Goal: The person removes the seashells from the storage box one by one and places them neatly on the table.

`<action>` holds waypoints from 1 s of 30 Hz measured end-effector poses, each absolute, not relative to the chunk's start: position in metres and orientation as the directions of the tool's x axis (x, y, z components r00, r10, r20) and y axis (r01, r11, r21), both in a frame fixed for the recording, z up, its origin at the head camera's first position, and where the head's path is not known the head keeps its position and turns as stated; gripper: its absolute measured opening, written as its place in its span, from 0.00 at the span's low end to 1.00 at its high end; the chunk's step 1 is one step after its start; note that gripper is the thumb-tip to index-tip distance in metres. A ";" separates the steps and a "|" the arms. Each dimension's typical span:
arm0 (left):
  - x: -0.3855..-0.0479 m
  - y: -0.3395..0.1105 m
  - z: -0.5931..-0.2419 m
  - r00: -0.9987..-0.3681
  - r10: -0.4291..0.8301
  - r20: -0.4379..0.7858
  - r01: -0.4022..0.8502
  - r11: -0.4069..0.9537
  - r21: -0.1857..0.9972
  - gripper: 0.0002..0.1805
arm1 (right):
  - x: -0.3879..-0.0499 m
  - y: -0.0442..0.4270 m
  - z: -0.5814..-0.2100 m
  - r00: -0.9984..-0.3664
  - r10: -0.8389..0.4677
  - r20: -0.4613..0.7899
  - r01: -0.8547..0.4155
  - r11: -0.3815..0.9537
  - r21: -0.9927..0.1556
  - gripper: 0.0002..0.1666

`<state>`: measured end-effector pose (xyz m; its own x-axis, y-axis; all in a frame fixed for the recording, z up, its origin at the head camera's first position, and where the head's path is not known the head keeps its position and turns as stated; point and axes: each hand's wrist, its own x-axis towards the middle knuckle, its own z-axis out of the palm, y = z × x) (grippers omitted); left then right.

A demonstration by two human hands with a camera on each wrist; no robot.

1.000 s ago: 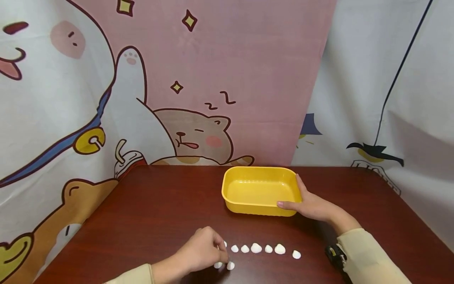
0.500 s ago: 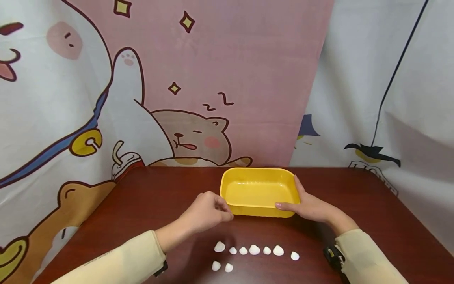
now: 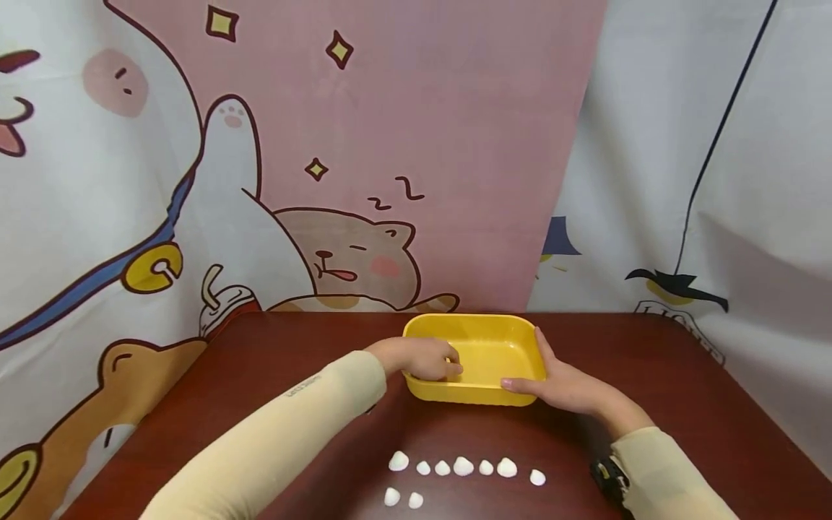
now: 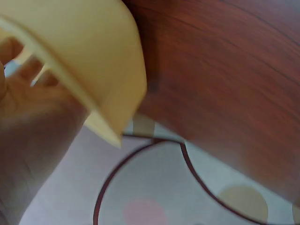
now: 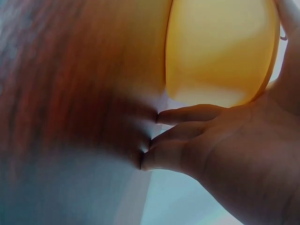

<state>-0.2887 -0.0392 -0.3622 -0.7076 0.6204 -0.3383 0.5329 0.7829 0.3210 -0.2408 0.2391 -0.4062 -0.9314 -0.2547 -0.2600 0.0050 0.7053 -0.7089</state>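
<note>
A yellow plastic tub [image 3: 448, 393] stands toward the back of the table. My left hand [image 3: 429, 359] reaches over its left rim, with bent fingers low inside. A pale patch shows among those fingers in the left wrist view, but I cannot tell whether it is a shell or a gap. My right hand [image 3: 568, 383] holds the tub's right front corner, thumb along the front and fingers down the right side. In the right wrist view, fingertips touch the table beside the tub wall [image 5: 215, 51]. White seashells lie nearer me, such as a larger one [image 3: 464, 466].
Several shells form a row across the dark wooden table [image 3: 273, 361]. Two more, including a small shell [image 3: 392, 496], sit in front of the row's left end. A printed cloth [image 3: 481, 144] hangs behind and along both sides.
My left hand has left the shells on the table, risen past the tub's left front corner and gone down inside. The right hand stays at the tub; the shells lie as before.
</note>
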 end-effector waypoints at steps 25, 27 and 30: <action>-0.323 0.048 -0.386 -0.752 0.574 -0.325 0.190 0.660 0.727 0.24 | -0.239 0.239 -0.406 -0.934 -0.269 -0.235 -0.020 0.697 -0.717 0.82; -0.325 0.035 -0.383 -0.775 0.564 -0.284 0.305 0.728 0.614 0.24 | -0.239 0.240 -0.408 -0.935 -0.263 -0.239 -0.011 0.693 -0.721 0.82; -0.319 0.016 -0.373 -0.782 0.551 -0.292 0.446 0.822 0.355 0.21 | -0.239 0.242 -0.408 -0.938 -0.254 -0.237 -0.006 0.694 -0.720 0.82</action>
